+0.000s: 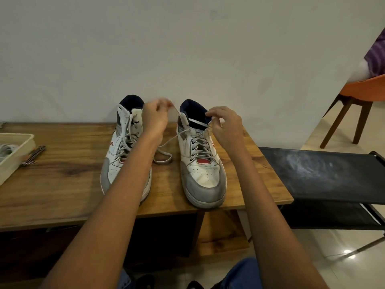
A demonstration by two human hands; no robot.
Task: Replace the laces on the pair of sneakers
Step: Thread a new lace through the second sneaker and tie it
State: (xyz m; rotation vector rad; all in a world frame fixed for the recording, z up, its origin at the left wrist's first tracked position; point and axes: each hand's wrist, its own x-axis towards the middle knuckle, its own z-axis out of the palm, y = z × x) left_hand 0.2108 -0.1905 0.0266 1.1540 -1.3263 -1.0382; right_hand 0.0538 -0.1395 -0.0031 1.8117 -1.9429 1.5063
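We see both hands raised over the right sneaker (201, 161), which stands upright on the desk (62, 178) with its toe toward us, beside the left sneaker (125, 147). The left hand (155, 117) has its fingers curled and pinches one end of the lace (166, 142) above and between the two collars; the fingertips are blurred. The right hand (226, 128) pinches the lace at the top right eyelets, its fingers bent round it just over the tongue. From the top eyelets a loose length of lace trails down and loops on the desk between the shoes. Both sneakers are white with grey toe caps, dark collars and red marks, worn and scuffed. The lace is pale grey and flat. The left sneaker's lace is threaded through its eyelets but hangs slack.
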